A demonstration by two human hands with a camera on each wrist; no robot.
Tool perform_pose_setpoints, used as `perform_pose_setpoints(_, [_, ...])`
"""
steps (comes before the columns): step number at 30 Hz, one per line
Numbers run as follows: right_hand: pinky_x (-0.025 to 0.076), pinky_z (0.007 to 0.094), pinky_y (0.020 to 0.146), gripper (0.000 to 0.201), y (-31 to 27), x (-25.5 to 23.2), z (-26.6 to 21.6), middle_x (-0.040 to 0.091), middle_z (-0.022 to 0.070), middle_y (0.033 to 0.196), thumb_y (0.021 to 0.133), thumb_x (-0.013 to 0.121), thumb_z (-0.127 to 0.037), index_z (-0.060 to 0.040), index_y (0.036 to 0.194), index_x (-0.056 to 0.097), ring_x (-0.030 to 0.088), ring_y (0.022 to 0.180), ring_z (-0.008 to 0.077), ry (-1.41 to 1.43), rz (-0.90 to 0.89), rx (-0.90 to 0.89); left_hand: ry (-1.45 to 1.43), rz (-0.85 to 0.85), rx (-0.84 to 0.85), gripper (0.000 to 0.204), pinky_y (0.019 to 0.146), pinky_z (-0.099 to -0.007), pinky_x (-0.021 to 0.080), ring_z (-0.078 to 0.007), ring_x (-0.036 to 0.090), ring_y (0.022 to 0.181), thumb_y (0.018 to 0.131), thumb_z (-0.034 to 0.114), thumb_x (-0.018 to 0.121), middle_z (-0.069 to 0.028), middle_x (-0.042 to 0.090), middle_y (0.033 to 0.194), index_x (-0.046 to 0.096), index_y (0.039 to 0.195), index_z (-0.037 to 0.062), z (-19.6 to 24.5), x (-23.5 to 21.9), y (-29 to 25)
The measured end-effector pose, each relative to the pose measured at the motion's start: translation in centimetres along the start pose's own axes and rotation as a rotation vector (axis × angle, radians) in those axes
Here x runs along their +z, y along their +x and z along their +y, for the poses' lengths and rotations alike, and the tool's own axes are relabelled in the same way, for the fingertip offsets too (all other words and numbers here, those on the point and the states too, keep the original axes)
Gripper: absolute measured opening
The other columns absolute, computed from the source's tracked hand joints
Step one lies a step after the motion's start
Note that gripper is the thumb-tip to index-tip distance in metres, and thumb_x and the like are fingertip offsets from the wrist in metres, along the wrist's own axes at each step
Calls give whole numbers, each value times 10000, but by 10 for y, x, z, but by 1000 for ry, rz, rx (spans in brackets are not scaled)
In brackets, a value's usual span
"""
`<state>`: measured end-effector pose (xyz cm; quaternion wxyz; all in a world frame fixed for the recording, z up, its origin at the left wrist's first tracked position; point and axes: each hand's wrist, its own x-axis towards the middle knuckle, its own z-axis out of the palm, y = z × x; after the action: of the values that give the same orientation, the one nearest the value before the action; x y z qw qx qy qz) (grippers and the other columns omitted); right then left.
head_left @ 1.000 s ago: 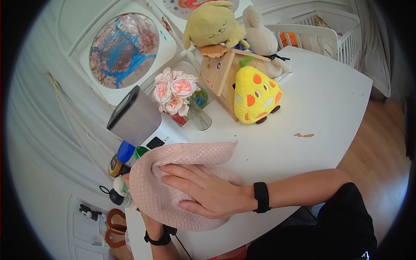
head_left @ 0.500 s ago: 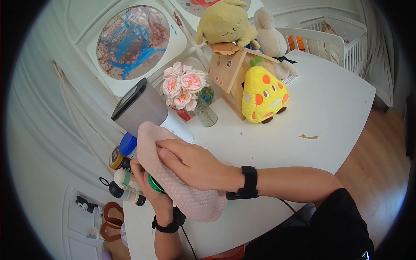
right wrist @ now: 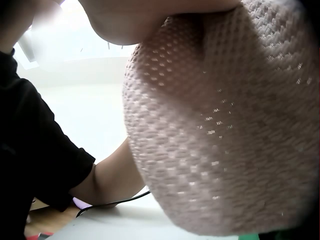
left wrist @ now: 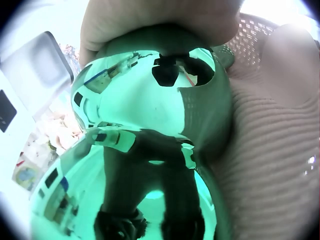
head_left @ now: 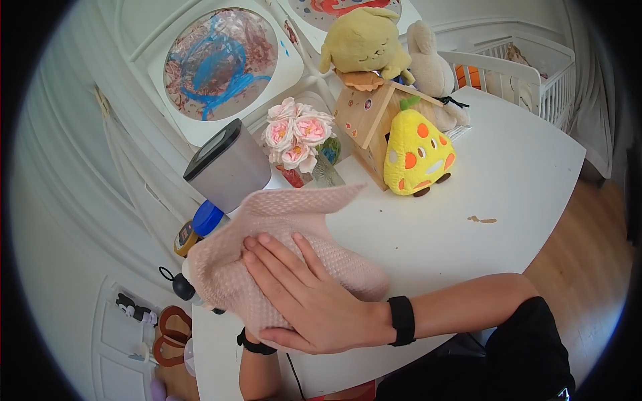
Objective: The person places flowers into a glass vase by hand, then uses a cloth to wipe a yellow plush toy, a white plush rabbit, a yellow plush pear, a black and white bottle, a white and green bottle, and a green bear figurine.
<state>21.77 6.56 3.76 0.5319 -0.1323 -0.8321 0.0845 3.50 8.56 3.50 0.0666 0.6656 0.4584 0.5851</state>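
A pink textured cloth [head_left: 351,264] is draped in the middle of the head view, over the near left part of the white table. My right hand [head_left: 311,304] lies flat on it, with fingers extended and slightly spread. Behind the cloth, my left hand is hidden in the head view; only its wrist and forearm show below. The left wrist view shows my left hand [left wrist: 160,20] gripping a shiny green object [left wrist: 135,107] with rounded, mirror-like surfaces, the cloth [left wrist: 270,145] against its right side. Cloth [right wrist: 210,135] fills much of the right wrist view.
On the white table [head_left: 508,174] are a yellow plush toy [head_left: 418,154], a wooden house [head_left: 364,117] with a plush on top, pink roses [head_left: 297,134] in a vase, and a grey-and-white appliance [head_left: 231,164]. A blue-lidded container [head_left: 207,217] and black-topped bottle [head_left: 182,287] stand left.
My right hand has shifted over the cloth, and its fingers have straightened and spread. The cloth has unfolded wider, covering the green object and my left hand, which showed half a second ago.
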Motion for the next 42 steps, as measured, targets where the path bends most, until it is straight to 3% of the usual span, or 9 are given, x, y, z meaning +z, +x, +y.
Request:
perform_pose_setpoints(6, [360, 507, 1102, 709, 36, 15, 26, 481, 287, 1414, 899, 665, -265, 96, 1440, 385, 494, 1299, 424, 202, 23, -62, 410, -20, 164, 372, 1020, -307, 403, -174, 530, 1155, 1044, 244, 472, -120, 544, 1264, 466, 1326, 2, 0, 0, -10])
perform_pose_setpoints(13, [418, 494, 1047, 728, 18, 6, 44, 488, 262, 1413, 853, 710, -232, 40, 1456, 406, 540, 1226, 403, 96, 95, -116, 814, -9, 267, 447, 1058, -325, 402, -198, 529, 1236, 1050, 262, 469, -146, 537, 1367, 440, 1410, -1, 11, 4, -34])
perform_pose_setpoints(18, [349, 487, 1123, 822, -22, -6, 50, 382, 262, 1513, 870, 712, -277, 44, 1522, 330, 429, 1352, 429, -250, -114, -75, -127, -5, -140, 563, 1141, -418, 374, -288, 413, 1412, 1076, 347, 396, -173, 392, 1554, 341, 1518, 1, 39, 18, 0])
perform_pose_setpoints(25, [349, 471, 1137, 773, 25, -13, 43, 430, 257, 1469, 886, 711, -280, 52, 1489, 360, 451, 1328, 424, 4, -34, -70, -213, 53, -146, 605, 1163, -401, 362, -268, 420, 1415, 1094, 395, 336, -152, 408, 1539, 298, 1539, -13, -3, 10, -23])
perform_pose_setpoints(29, [396, 468, 1068, 608, 43, -13, 45, 532, 258, 1307, 891, 681, -218, 63, 1372, 439, 509, 1231, 423, 200, -73, -46, -208, 35, -145, 678, 1180, -400, 335, -273, 394, 1436, 1096, 476, 306, -143, 370, 1569, 235, 1567, -8, -4, -1, -26])
perform_pose_setpoints(34, [488, 454, 911, 415, 52, -28, 34, 628, 215, 1120, 839, 668, -109, 57, 1200, 548, 600, 1056, 410, 368, -35, 77, 257, -133, 254, 710, 1160, -383, 349, -250, 450, 1377, 987, 213, 626, -157, 439, 1516, 269, 1571, 24, 38, 9, -6])
perform_pose_setpoints(36, [496, 437, 891, 435, 54, -32, 28, 626, 206, 1122, 806, 684, -113, 45, 1191, 557, 607, 1030, 390, 159, -73, -19, -575, -107, -141, 822, 1112, -348, 413, -199, 535, 1273, 939, 197, 691, -132, 521, 1432, 229, 1600, 41, 26, 11, 2])
perform_pose_setpoints(39, [508, 417, 916, 604, 41, -23, 29, 632, 203, 1183, 739, 784, -182, 32, 1260, 567, 636, 1056, 388, -159, -41, -160, -438, -144, -37, 892, 1065, -316, 456, -159, 576, 1186, 902, 158, 727, -108, 577, 1343, 202, 1615, 54, 24, -4, 11])
perform_pose_setpoints(42, [496, 428, 928, 637, 30, -27, 30, 591, 227, 1237, 729, 732, -58, 46, 1328, 539, 610, 1066, 402, -67, -2, -171, -789, -214, -392, 713, 1044, -296, 468, -141, 595, 1139, 1008, 401, 601, -86, 595, 1304, 318, 1554, 40, 16, -8, 20])
